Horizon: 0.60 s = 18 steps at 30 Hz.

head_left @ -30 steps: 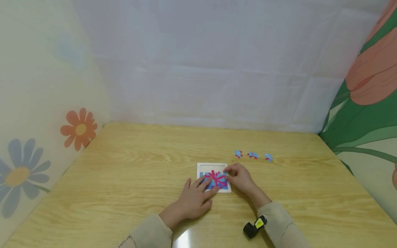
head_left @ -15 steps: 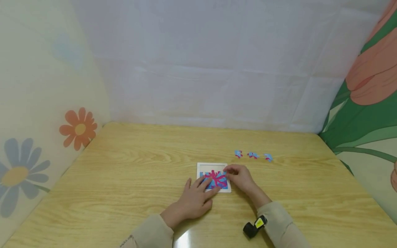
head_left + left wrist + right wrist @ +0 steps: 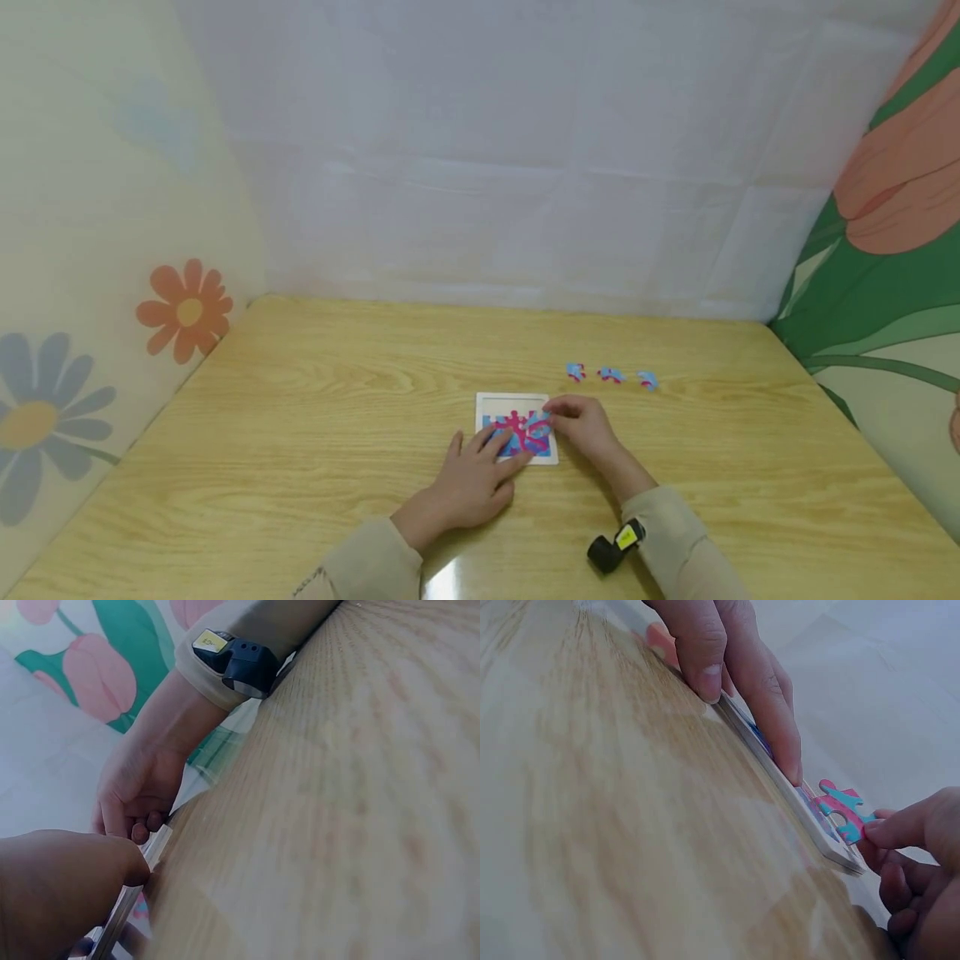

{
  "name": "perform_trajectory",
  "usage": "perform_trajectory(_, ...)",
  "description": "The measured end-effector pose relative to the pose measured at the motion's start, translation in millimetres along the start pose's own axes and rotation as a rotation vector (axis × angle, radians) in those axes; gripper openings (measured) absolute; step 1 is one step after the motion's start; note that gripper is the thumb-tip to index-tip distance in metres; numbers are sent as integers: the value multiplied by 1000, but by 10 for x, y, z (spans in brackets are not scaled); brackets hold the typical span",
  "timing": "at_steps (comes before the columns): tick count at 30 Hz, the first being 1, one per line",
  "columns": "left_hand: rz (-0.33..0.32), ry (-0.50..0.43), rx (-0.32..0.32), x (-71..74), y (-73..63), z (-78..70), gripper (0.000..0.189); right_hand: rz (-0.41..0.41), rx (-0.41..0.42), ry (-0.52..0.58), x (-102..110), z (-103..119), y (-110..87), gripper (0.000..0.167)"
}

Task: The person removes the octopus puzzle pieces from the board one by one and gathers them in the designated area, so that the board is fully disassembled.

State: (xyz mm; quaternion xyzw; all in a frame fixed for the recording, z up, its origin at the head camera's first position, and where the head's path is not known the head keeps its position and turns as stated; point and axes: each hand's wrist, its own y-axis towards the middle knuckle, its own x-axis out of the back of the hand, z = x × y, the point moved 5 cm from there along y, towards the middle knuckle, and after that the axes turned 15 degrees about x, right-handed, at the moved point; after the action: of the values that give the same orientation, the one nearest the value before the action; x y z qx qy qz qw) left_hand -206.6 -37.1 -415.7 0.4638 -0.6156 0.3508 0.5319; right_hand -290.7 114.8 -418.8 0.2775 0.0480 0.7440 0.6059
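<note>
A white-framed jigsaw tray [image 3: 480, 406] lies on the table, its near part filled with pink, blue and purple pieces [image 3: 517, 423] and its far strip bare. My left hand [image 3: 468, 485] rests on it, fingers spread over the pieces; in the right wrist view its thumb is at the tray's edge. With thumb and index finger, my right hand [image 3: 587, 429] pinches a pink and light-blue puzzle piece [image 3: 853, 823]. That piece is tilted up over the tray's right side. In the left wrist view my left hand [image 3: 67, 889] covers most of the tray.
Three loose puzzle pieces [image 3: 611, 375] lie in a row on the wooden table [image 3: 360, 358], beyond the tray to the right. A black wrist camera [image 3: 606, 553] is strapped at the right sleeve. A white sheet [image 3: 480, 167] hangs behind the table; flower-patterned walls flank it.
My right fingers have raised and tilted the puzzle piece at the tray's right side, shifting very slightly. My left hand stays in place on the puzzle.
</note>
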Motion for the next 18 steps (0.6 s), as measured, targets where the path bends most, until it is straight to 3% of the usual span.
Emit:
perform_trajectory(4, 2, -4, -2, -2, -7, -2, 41, -19, -38, 54, 9, -1, -1, 11)
perform_trajectory(10, -2, 2, -5, -2, -6, 3, 41, -45, -136, 31, 44, -5, 13, 11)
perform_trajectory(18, 1, -2, -12, 10, -8, 17, 41, -93, -119, 98, 78, -6, 67, 14)
